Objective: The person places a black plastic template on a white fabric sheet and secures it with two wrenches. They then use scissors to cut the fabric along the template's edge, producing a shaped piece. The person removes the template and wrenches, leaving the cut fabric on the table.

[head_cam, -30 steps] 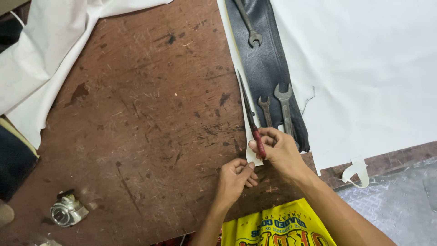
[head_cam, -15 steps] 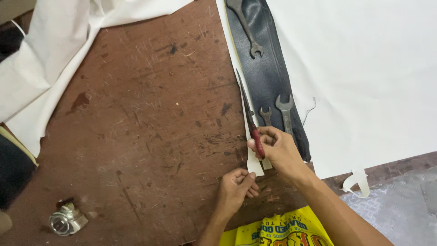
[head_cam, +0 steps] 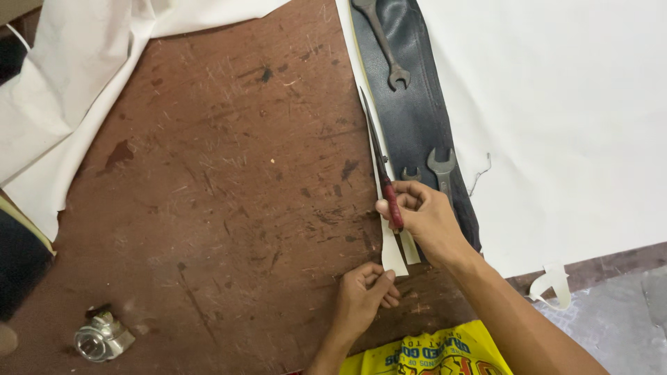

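I am cutting along the left edge of the white cloth [head_cam: 556,139] with the scissors [head_cam: 381,167]; my right hand [head_cam: 427,222] is closed around the red handles, the blades pointing toward 12 o'clock, and I cannot tell whether the blades themselves are together or apart. My left hand [head_cam: 365,292] is pinching the near end of the narrow white strip [head_cam: 392,253] between thumb and fingers, sitting at 7 o'clock from my right hand, pulling it flat on the table [head_cam: 229,180].

Compared with a second ago my right hand is lying a little farther toward 12 o'clock along the edge, and my left hand is now sitting farther below it, toward 6 o'clock; the loose strip is reading longer between the two; I judge the cut is creeping forward, with most of the edge still ahead of the blades.

The black leather band [head_cam: 410,118] is lying just to the 3 o'clock side of the blades; one spanner [head_cam: 382,42] is resting on it at 12 o'clock, two more spanner heads [head_cam: 442,167] just above my knuckles. A metal fitting [head_cam: 103,338] is sitting far off at 8 o'clock; more cloth [head_cam: 76,76] is bunching at 10 o'clock.
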A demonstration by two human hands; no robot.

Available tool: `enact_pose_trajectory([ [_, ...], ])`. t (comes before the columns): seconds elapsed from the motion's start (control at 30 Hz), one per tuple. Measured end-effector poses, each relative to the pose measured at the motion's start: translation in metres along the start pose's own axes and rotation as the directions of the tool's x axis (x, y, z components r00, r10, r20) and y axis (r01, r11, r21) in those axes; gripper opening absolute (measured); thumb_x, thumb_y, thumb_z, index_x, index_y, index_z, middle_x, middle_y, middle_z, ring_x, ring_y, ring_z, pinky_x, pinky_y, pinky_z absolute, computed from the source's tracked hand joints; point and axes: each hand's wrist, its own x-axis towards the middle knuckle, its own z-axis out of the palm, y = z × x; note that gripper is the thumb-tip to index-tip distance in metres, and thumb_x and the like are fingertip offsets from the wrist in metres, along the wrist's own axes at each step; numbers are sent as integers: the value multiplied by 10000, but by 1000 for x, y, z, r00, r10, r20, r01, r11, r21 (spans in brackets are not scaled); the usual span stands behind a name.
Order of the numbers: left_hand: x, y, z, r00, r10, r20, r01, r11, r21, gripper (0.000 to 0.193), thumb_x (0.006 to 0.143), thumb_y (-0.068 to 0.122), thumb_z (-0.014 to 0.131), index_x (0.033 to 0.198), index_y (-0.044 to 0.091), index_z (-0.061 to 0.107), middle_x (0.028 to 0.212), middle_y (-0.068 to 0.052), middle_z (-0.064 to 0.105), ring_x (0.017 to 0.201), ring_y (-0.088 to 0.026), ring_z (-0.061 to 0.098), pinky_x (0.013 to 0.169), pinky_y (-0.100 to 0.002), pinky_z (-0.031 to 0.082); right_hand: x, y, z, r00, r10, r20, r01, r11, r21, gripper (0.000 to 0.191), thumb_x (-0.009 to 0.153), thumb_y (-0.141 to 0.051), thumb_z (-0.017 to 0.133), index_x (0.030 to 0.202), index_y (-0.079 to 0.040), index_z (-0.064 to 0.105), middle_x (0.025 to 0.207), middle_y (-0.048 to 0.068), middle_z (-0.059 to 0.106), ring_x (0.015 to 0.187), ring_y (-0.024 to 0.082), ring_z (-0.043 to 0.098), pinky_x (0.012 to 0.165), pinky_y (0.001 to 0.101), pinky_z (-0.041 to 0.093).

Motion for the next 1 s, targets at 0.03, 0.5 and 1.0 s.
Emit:
enact_pose_trajectory([
  [0.03, 0, 1, 0, 1000, -11, -4, 11, 1000, 5, 224, 987, 196, 661, 960, -25, 678, 749, -84, 723, 600, -122, 677, 549, -242, 522, 2, 0, 1, 1000, -2, 8, 2, 1000, 21, 510, 810, -205, 825, 1208, 62, 652, 714, -7, 638, 630, 60, 557, 585, 217, 450],
  [0.5, -2, 0, -1, 989, -150, -22, 151, 987, 63, 223, 976, 215, 664, 969, -6, 687, 753, -79, 731, 602, -126, 698, 550, -245, 540, 13, -7, 7, 999, 26, -23, -25, 1000, 4, 499, 798, -178, 826, 1207, 58, 664, 719, -16, 631, 622, 60, 545, 576, 220, 429],
  [1.0, -4, -5, -3, 992, -126, 11, 126, 992, 22, 234, 996, 205, 664, 961, -25, 685, 759, -83, 732, 614, -124, 687, 561, -247, 531, 23, -15, 8, 1000, 21, -14, -21, 1000, 11, 517, 806, -195, 823, 1224, 49, 644, 741, -12, 646, 644, 54, 568, 603, 209, 456],
])
